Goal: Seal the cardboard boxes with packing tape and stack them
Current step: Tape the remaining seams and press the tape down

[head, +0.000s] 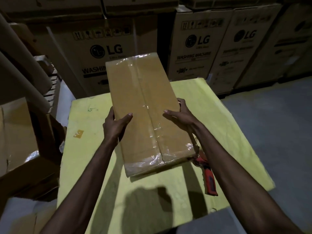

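Left hand (pixel 116 125) and right hand (pixel 180 114) are clamping the stiff-looking long brown taped cardboard box (pixel 128 85) at nine and three o'clock, clear of slick tape.

Head view faces forward-down, close over cardboard box (pixel 135 92), yellow table (pixel 87 157).

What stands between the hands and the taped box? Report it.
Nothing visible. The left hand and right hand grip the taped box by its long sides. The red tape dispenser lies on the yellow surface by the box's near right corner, outside both grips.
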A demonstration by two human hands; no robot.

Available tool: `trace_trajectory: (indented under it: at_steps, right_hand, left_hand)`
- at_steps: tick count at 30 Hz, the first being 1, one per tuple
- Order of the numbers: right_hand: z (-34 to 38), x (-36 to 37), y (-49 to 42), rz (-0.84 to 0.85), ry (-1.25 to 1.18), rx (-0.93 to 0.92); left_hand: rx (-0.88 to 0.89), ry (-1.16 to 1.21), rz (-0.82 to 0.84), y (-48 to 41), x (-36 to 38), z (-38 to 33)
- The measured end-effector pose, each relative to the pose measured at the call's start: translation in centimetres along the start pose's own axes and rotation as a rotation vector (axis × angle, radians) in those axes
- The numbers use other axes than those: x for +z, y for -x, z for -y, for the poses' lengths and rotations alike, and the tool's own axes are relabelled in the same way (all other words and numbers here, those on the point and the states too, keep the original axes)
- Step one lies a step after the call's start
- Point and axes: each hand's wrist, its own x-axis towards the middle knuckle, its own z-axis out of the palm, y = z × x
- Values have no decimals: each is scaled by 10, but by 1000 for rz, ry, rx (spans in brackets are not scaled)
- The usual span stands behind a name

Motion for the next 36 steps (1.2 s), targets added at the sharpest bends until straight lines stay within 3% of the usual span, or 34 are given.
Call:
trace_trajectory:
  at_steps: [2, 4, 9, 17, 19, 22, 23, 24, 26, 32, 36]
  right_hand:
    - [-6, -4, -9, 122, -135, 114]
    - [-10, -8, -17, 166, -102, 162]
    - [-17, 2, -34, 98, -1, 113]
    - [-27, 5, -46, 91, -87, 97]
    - [-31, -2, -34, -21, -59, 71]
    - [-63, -11, 8, -394, -286, 63]
    - [-80, -12, 25, -535, -263, 77]
    - [-99, -13, 43, -639, -141, 97]
    - [-139, -13, 75, -672, 199, 122]
    - [-190, -23, 113, -349, 883, -92]
    - [-193, -19, 117, -279, 1094, -71]
  left_hand:
    - [-10, -25, 35, -7, -2, 8]
    - [-11, -45, 54, -12, -4, 15]
    - [-32, -67, 18, -29, -11, 24]
    - [-29, -29, 7, -46, -13, 32]
    - [-35, -7, -6, -46, -10, 33]
    - [-34, -9, -21, -45, -6, 35]
    - [-35, -8, -25, -45, -4, 35]
    - [-38, -7, -30, -45, -3, 35]
    - [-41, -13, -39, -46, -1, 35]
    - [-45, -41, -47, -47, -3, 36]
    - [-55, -39, -49, -48, -3, 34]
